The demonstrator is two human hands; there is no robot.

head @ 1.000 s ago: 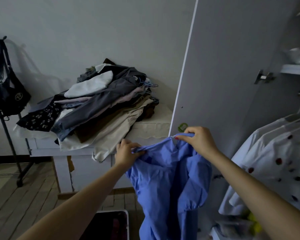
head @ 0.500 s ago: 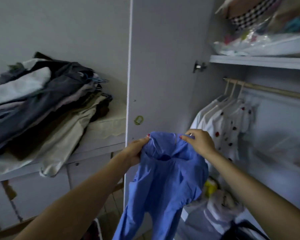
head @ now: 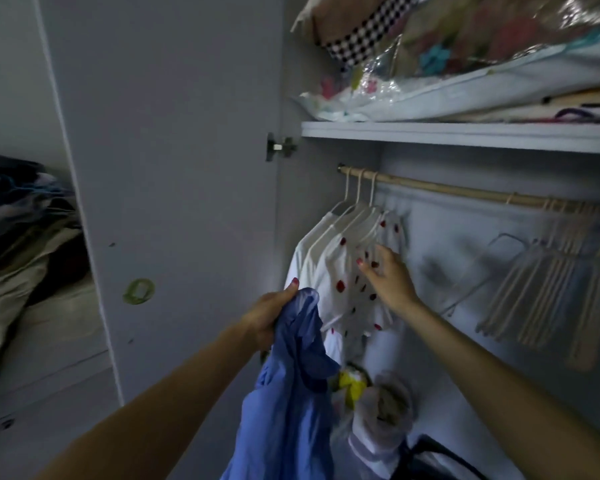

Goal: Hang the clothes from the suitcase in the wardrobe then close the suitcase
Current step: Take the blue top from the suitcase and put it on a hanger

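Observation:
My left hand [head: 269, 315] grips the top of a blue garment [head: 288, 393], which hangs down in front of the open wardrobe. My right hand [head: 387, 275] reaches into the wardrobe with fingers spread, touching a white top with red spots [head: 352, 289]. That top hangs with two other white garments [head: 309, 251] on white hangers at the left end of a wooden rail [head: 465, 190]. The suitcase is out of view.
Several empty hangers [head: 548, 282] bunch at the rail's right. The wardrobe door [head: 167, 168] stands open on the left. Bagged bedding [head: 465, 64] fills the shelf above. Plastic bags [head: 381, 407] lie on the wardrobe floor. A clothes pile [head: 21, 237] sits far left.
The view has swung right into the wardrobe. My right hand let go of the blue garment and reached to the spotted top. My left hand alone now holds the garment.

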